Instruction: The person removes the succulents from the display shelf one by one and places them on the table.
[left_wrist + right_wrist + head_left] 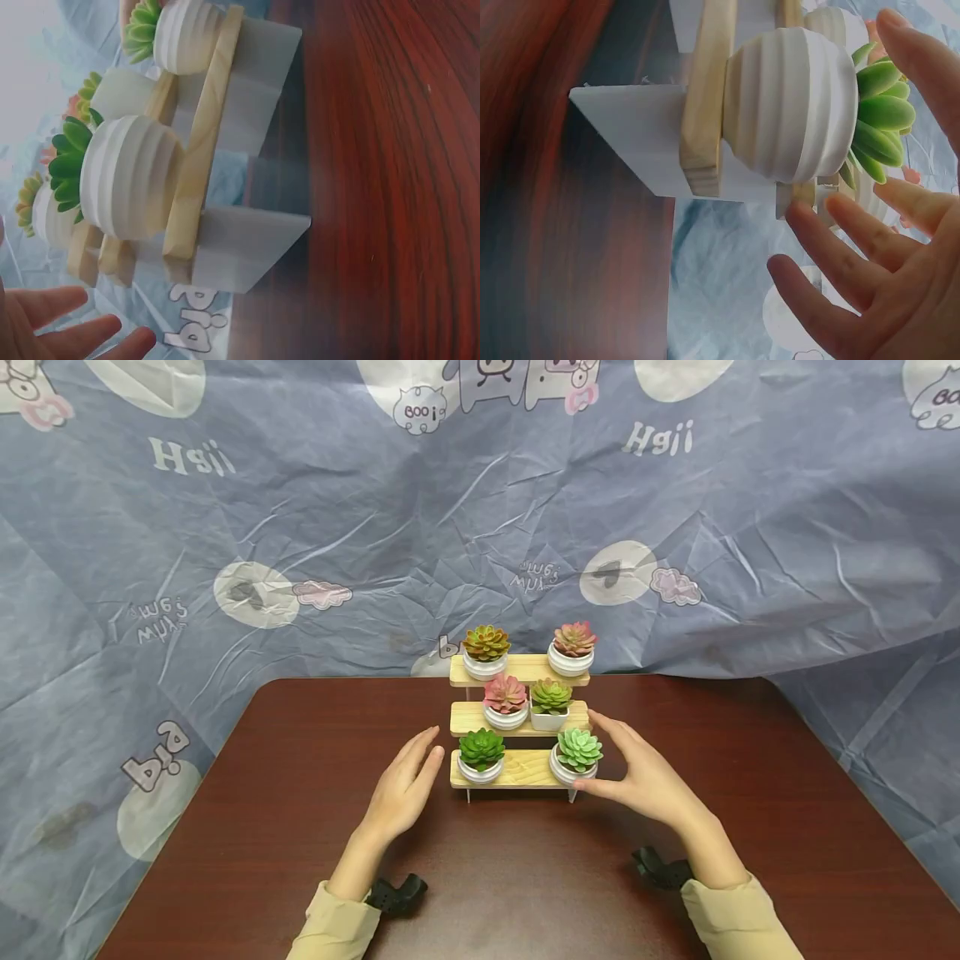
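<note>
Both your hands flank the lowest step of the wooden stand (517,768), fingers straight and spread. Your right hand (641,777) cups around the pale-green succulent pot (577,754), thumb at its base; your left hand (405,789) hovers just apart from the stand, holding nothing, above the bench (300,793).

Open table on both flanks, crowded shelves in the middle

Bare table (300,827) lies left, right and in front of the three-tier wooden stand (517,770); six small pots fill its steps — the middle pair seem to touch — leaving a gap between the bottom two, while the draped cloth (225,568) hangs close behind.
</note>
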{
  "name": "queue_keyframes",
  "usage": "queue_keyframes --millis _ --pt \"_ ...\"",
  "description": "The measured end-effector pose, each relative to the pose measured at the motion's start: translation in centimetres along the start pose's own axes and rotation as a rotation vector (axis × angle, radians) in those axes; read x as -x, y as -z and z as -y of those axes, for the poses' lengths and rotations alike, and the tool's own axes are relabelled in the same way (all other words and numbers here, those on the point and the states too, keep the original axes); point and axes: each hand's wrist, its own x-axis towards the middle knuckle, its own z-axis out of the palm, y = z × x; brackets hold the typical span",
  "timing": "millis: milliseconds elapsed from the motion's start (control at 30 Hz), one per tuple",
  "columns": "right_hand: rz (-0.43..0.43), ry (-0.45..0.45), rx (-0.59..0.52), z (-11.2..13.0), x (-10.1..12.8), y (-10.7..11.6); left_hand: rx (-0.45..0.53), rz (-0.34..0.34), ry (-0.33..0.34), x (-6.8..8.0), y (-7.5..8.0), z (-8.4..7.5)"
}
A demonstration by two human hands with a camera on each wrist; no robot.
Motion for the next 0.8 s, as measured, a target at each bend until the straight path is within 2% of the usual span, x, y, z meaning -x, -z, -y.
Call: queue_keyframes --millis 200,400,633,800 --pt "-0.005 0.001 -0.075 0.1 -0.1 -0.3 0.084 -0.041 0.051 -0.3 -0.8 0.4" --pt "-0.029 -0.001 -0.106 -0.2 -0.1 -0.7 0.111 -0.068 0.102 -0.4 -1.5 1.0" --pt "-0.067 -0.024 -0.159 -0.8 -0.1 -1.4 0.187 -0.11 0.106 -0.6 -2.4 1.5" --pt "-0.13 -0.028 -0.192 -1.2 0.1 -2.2 0.226 -0.138 0.133 -0.8 -3.4 1.9"
